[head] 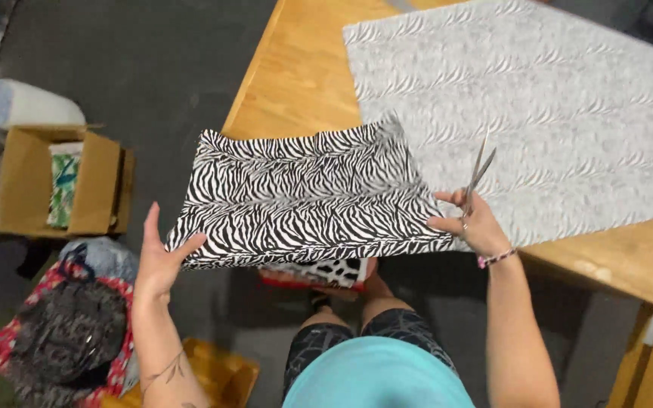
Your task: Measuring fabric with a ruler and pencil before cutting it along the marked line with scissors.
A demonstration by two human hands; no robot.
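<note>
While the zebra-print fabric [304,198] hangs half off the wooden table [289,83], we see a few ways this could go bad. The left hand [162,257] pinches the folded piece at its lower left corner, thumb on top, fingers under, so it's closed on the cloth. The right hand [471,224] is closed round the handles of the scissors [480,172], blades pointing up and away and slightly parted, right at the fabric's right edge; it looks like those fingers also pinch the cloth there, but we can't tell for sure. The printed side faces up on the folded flap, and the pale reverse side spreads across the tabletop beyond. Risk no. 1, in our view: the fold is held in the air w/ little support, so it may sag or shift and any cut would wander off line. No. 2: two layers are stacked, so a slip could nick the lower layer. No. 3: the tips sit near the pale cloth and could snag it. A cardboard box [54,181] and bags [69,325] sit on the floor to the left, well apart.
</note>
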